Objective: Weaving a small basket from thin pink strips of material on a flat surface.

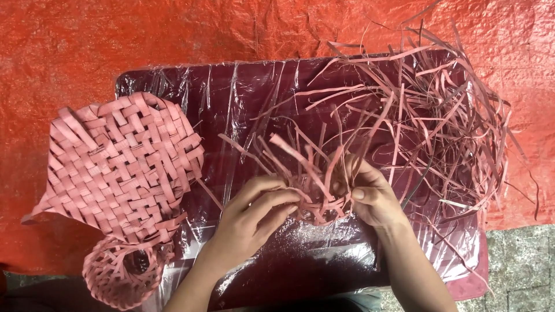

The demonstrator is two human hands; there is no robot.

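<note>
Both the left hand [254, 211] and right hand [370, 199] pinch the weave [315, 199], steadying its loose strips; finished mat [124, 167] lies left of it.

orange tarp [87, 46] | maroon pad w/ clear plastic [243, 98] on it | woven pink mat [121, 167], loose strips [439, 115] on pad

- Woven pink mat [118, 164] lay at left, partly on the board.
- Small woven ring [121, 274] sat just below the mat.
- Dark board [324, 271] wrapped in clear film.
- Orange tarp [87, 46] spread beneath.
- Grey paving [520, 266] showed at lower right.
</note>
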